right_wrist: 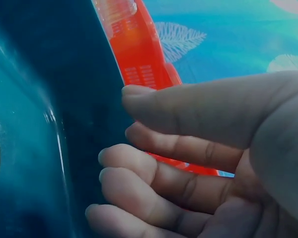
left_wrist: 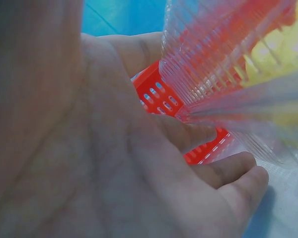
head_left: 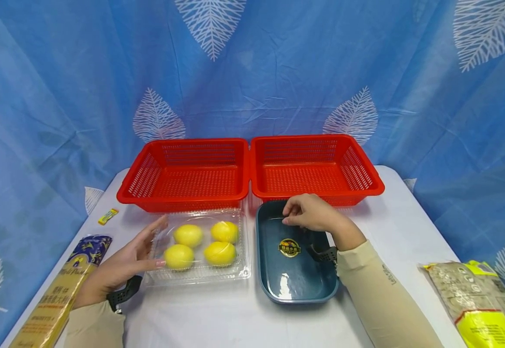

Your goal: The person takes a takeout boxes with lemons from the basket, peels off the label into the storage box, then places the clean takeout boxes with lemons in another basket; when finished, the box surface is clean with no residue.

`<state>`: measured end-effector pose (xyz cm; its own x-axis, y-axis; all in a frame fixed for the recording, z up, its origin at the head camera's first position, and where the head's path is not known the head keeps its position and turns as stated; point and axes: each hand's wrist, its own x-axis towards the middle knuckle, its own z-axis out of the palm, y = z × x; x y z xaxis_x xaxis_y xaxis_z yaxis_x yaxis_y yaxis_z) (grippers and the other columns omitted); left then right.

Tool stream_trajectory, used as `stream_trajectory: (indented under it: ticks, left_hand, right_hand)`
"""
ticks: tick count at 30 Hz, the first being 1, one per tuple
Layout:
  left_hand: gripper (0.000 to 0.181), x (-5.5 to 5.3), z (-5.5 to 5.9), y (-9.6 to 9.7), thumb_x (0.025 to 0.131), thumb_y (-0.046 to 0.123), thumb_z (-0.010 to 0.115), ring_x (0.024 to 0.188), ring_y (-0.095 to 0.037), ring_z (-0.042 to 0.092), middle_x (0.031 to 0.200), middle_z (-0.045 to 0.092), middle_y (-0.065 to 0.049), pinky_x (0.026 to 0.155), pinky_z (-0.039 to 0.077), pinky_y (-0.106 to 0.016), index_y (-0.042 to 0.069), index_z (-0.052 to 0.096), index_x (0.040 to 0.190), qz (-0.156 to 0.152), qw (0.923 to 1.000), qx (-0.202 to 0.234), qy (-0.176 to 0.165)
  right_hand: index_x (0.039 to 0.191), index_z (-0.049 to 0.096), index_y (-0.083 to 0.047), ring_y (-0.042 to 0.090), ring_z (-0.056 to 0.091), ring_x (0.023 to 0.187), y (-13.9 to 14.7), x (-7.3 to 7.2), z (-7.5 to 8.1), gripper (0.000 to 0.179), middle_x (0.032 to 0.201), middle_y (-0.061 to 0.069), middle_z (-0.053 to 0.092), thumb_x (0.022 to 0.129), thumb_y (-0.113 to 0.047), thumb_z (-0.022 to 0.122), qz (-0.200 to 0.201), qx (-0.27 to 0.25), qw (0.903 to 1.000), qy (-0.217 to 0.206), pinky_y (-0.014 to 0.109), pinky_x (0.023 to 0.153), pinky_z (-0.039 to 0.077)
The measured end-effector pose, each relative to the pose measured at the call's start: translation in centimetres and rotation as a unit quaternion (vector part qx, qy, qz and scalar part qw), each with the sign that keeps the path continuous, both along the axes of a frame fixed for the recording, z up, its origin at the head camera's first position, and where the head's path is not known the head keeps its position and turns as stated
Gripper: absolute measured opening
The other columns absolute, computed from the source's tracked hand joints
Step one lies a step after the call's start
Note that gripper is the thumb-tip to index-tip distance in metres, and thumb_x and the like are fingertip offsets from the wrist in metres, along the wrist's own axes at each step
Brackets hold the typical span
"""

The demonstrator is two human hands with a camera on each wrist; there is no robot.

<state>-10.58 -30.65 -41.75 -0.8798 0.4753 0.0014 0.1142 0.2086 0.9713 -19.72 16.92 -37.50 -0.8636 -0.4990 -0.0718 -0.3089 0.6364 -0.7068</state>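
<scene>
A clear plastic box (head_left: 235, 276) holding several lemons (head_left: 188, 235) sits left of centre in the head view. My left hand (head_left: 136, 253) grips its left end, the thumb lying over the lid and the fingers along the side. The left wrist view shows the ribbed plastic wall (left_wrist: 203, 74) close against the fingers, partly covering them. My right hand (head_left: 311, 212) hovers over the far right corner of a dark teal dish (head_left: 274, 263). Loosely curled, its fingers (right_wrist: 129, 191) hold nothing, beside the dish's dark wall (right_wrist: 84, 109) in the right wrist view.
Two red baskets (head_left: 183, 197) (head_left: 318, 195) stand side by side behind the box and dish. A gold pasta packet (head_left: 56, 299) lies at left, with a small yellow wrapper (head_left: 108, 216) beyond it. At right lies a large bag (head_left: 470, 290) with yellow ends.
</scene>
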Motion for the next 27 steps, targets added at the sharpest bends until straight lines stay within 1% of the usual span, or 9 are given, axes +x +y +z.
stream_trajectory:
  ticks: [3,6,8,10,12,15,17,23,27]
  left_hand:
    - [0.101,-0.2,-0.2,0.1,0.093,-0.001,0.074,0.154,-0.049,-0.007,0.171,0.006,-0.024,0.106,0.024,-0.006,0.017,0.013,0.171,-0.003,1.0000,0.001,0.002]
    - [0.101,-0.3,-0.4,0.0,0.093,-0.001,0.074,0.154,-0.050,-0.007,0.171,0.005,-0.024,0.106,0.025,-0.006,0.018,0.013,0.171,-0.006,1.0000,-0.002,0.003]
    - [0.101,-0.3,-0.5,0.0,0.093,-0.002,0.074,0.154,-0.050,-0.007,0.171,0.005,-0.024,0.106,0.025,-0.007,0.018,0.013,0.171,-0.008,1.0000,-0.002,0.005]
    - [0.101,-0.3,-0.5,-0.1,0.093,-0.003,0.074,0.154,-0.051,-0.007,0.172,0.004,-0.024,0.106,0.026,-0.007,0.018,0.012,0.171,-0.010,0.9999,-0.001,0.007]
    - [0.102,-0.3,-0.5,-0.1,0.093,-0.004,0.073,0.153,-0.052,-0.008,0.172,0.003,-0.025,0.106,0.026,-0.007,0.017,0.012,0.171,-0.010,0.9999,0.001,0.009]
    - [0.102,-0.3,-0.4,-0.2,0.093,-0.005,0.073,0.153,-0.052,-0.008,0.172,0.003,-0.025,0.106,0.026,-0.007,0.016,0.011,0.171,-0.010,0.9999,0.003,0.011]
    - [0.101,-0.2,-0.3,-0.2,0.093,-0.005,0.073,0.153,-0.051,-0.008,0.171,0.003,-0.025,0.106,0.025,-0.007,0.016,0.012,0.171,-0.011,0.9999,0.004,0.012]
    - [0.101,-0.3,-0.3,-0.3,0.093,-0.004,0.073,0.154,-0.051,-0.008,0.172,0.003,-0.025,0.106,0.026,-0.007,0.018,0.013,0.171,-0.008,0.9999,0.003,0.007]
    - [0.101,-0.3,-0.3,-0.2,0.093,-0.003,0.073,0.153,-0.053,-0.008,0.171,0.004,-0.025,0.106,0.027,-0.007,0.018,0.013,0.171,-0.009,0.9999,0.003,0.003]
  right_hand:
    - [0.099,0.075,-0.007,0.026,0.066,0.072,0.8,-0.1,-0.5,0.012,0.084,0.003,0.068,0.094,-0.016,0.081,-0.015,-0.025,0.9996,-0.008,0.037,0.067,0.060]
    - [0.099,0.076,-0.003,0.029,0.066,0.074,1.7,-0.1,-1.1,0.015,0.085,0.010,0.070,0.096,-0.018,0.079,-0.043,-0.079,0.9956,-0.029,0.040,0.069,0.061]
    - [0.102,0.075,0.003,0.030,0.065,0.073,2.3,0.1,-1.4,0.020,0.087,0.018,0.071,0.097,-0.016,0.078,-0.069,-0.136,0.9870,-0.050,0.041,0.070,0.061]
    - [0.105,0.073,0.009,0.031,0.065,0.072,2.9,0.2,-1.6,0.023,0.089,0.022,0.070,0.099,-0.014,0.076,-0.096,-0.208,0.9702,-0.077,0.040,0.070,0.062]
    - [0.106,0.071,0.011,0.029,0.065,0.070,3.3,0.4,-1.8,0.025,0.089,0.023,0.070,0.100,-0.013,0.074,-0.129,-0.280,0.9454,-0.105,0.036,0.069,0.062]
    - [0.102,0.073,0.009,0.023,0.063,0.068,4.0,0.6,-2.0,0.020,0.084,0.016,0.070,0.103,-0.011,0.070,-0.172,-0.378,0.8987,-0.142,0.030,0.064,0.060]
    - [0.096,0.074,0.005,0.019,0.061,0.065,4.5,0.8,-2.2,0.021,0.080,0.012,0.069,0.105,-0.012,0.067,-0.198,-0.425,0.8687,-0.160,0.027,0.061,0.057]
    - [0.082,0.070,-0.006,0.015,0.055,0.065,5.7,1.6,-2.4,0.031,0.074,0.004,0.064,0.109,-0.018,0.061,-0.270,-0.518,0.7850,-0.208,0.025,0.058,0.049]
    - [0.096,0.060,-0.006,0.015,0.053,0.070,6.1,1.9,-2.6,0.020,0.080,0.003,0.058,0.106,-0.023,0.066,-0.333,-0.567,0.7170,-0.232,0.025,0.062,0.050]
